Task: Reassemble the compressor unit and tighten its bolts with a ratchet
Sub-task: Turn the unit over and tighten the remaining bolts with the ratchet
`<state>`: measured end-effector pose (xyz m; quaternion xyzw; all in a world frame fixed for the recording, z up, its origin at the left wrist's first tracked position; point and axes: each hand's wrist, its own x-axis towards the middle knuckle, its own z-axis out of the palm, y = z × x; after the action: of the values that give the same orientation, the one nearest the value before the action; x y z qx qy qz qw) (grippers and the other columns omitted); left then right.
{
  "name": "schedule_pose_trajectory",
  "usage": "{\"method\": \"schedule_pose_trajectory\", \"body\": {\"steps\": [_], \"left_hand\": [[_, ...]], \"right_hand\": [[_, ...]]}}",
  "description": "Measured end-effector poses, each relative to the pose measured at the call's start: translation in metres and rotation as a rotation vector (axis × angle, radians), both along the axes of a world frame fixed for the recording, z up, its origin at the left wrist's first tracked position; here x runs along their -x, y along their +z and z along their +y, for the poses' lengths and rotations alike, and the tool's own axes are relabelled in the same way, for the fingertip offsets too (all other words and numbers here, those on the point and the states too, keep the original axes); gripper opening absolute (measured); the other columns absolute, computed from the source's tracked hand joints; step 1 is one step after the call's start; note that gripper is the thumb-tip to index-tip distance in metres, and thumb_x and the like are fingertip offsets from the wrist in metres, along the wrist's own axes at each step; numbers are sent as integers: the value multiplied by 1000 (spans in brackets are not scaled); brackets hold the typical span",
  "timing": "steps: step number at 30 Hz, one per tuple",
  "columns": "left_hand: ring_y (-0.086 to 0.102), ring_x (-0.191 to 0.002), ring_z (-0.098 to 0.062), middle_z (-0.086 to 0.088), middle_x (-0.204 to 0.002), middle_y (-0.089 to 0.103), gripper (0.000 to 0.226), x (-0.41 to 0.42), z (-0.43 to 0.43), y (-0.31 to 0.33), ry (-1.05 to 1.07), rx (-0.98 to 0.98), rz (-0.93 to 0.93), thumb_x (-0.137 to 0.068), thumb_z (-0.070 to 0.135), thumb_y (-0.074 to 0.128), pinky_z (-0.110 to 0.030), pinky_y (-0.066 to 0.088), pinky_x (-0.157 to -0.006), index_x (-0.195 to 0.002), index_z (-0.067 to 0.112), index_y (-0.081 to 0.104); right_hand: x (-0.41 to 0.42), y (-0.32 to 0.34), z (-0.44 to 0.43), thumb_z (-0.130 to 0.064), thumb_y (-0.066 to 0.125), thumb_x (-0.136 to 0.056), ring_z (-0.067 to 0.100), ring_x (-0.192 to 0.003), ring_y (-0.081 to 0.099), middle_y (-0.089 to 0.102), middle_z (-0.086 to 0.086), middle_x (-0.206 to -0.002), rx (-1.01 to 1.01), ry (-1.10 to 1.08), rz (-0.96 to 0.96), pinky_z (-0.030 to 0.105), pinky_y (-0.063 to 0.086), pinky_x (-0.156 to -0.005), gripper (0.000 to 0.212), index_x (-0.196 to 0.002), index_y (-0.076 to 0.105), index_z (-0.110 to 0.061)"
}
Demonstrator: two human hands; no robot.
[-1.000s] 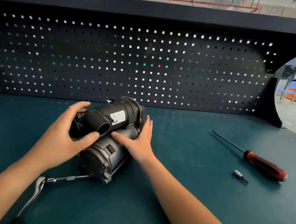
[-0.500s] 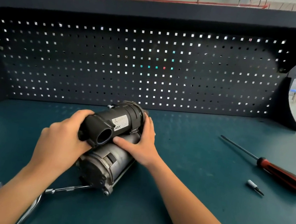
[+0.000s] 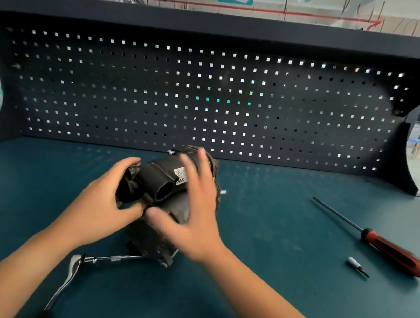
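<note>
Nearest you, the ratchet [image 3: 63,284] lies on the table [image 3: 263,303]. Its extension runs up under the near, lower end of the compressor unit [image 3: 161,187]. The casting hides whether the socket is seated on a bolt there.

Your left hand [image 3: 107,198] grips the left end of the unit's black upper cylinder, with the fingers curled over the top and the thumb beneath. Your right hand [image 3: 191,218] is spread wide with straight fingers over the unit's right flank and grasps nothing. It is motion-blurred, so I cannot tell whether the palm touches the housing. The unit rests on the table between your hands, in front of the pegboard [image 3: 211,104].

This looks like seating the upper housing on the lower body. Steady it with your left grip, press flat and even with your right hand, and check that the bolt holes line up. Start each bolt by hand before you reach for the ratchet, or you risk cross-threading.

Your right hand covers the joint between the halves and part of the white label, and I cannot count the bolts. Off to your right, well apart from the unit, lie a red-handled screwdriver [image 3: 393,254] and a small bit [image 3: 356,265].
</note>
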<state>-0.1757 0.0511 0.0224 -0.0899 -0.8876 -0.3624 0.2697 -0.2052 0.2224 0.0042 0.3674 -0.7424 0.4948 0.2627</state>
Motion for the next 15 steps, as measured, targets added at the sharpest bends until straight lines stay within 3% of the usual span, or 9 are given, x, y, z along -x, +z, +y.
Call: {"method": "schedule_pose_trajectory", "body": {"steps": [3, 6, 8, 11, 12, 15], "left_hand": [[43, -125, -6, 14, -138, 39, 77, -7, -5, 0, -120, -71, -42, -82, 5, 67, -29, 35, -105, -130, 47, 25], [45, -117, 9, 25, -137, 32, 77, -34, -26, -14, -13, 70, -61, -83, 20, 64, -23, 36, -98, -136, 52, 17], [52, -94, 11, 23, -121, 41, 62, -60, -47, -34, 194, 280, -127, -78, 44, 63, -21, 42, -78, -131, 44, 31], [50, -80, 7, 22, -97, 45, 44, -88, -65, -63, 390, 558, -280, -67, 79, 43, -15, 39, -69, -96, 47, 36], [51, -80, 8, 22, -92, 48, 46, -97, -60, -62, 384, 556, -353, -65, 83, 38, -12, 39, -68, -87, 43, 38], [53, -75, 12, 19, -80, 59, 38, -96, -63, -69, 297, 592, -301, -68, 77, 47, -7, 41, -66, -83, 42, 48]], "right_hand": [[-16, 6, -26, -43, 71, -74, 22, -141, 24, 33, -2, -150, -136, -64, 156, 57, 15, -112, 56, -125, 60, -20], [-12, 7, -30, -19, 71, -80, 34, -120, 51, 57, 12, -130, -119, -172, 303, 55, 42, -93, 21, -96, 72, -7], [-7, 6, -25, -9, 68, -82, 37, -114, 55, 59, 16, -126, -148, -176, 373, 51, 49, -85, 21, -101, 70, -3], [-5, 8, -23, -7, 68, -81, 35, -111, 57, 61, 15, -123, -178, -177, 413, 45, 50, -87, 35, -115, 64, 0], [-6, 10, -23, -7, 69, -79, 34, -108, 59, 62, 15, -121, -181, -175, 419, 40, 47, -91, 38, -116, 63, 1], [-6, 19, -17, -7, 71, -76, 32, -104, 61, 64, 14, -117, -216, -151, 404, 28, 39, -93, 43, -116, 62, 3]]}}
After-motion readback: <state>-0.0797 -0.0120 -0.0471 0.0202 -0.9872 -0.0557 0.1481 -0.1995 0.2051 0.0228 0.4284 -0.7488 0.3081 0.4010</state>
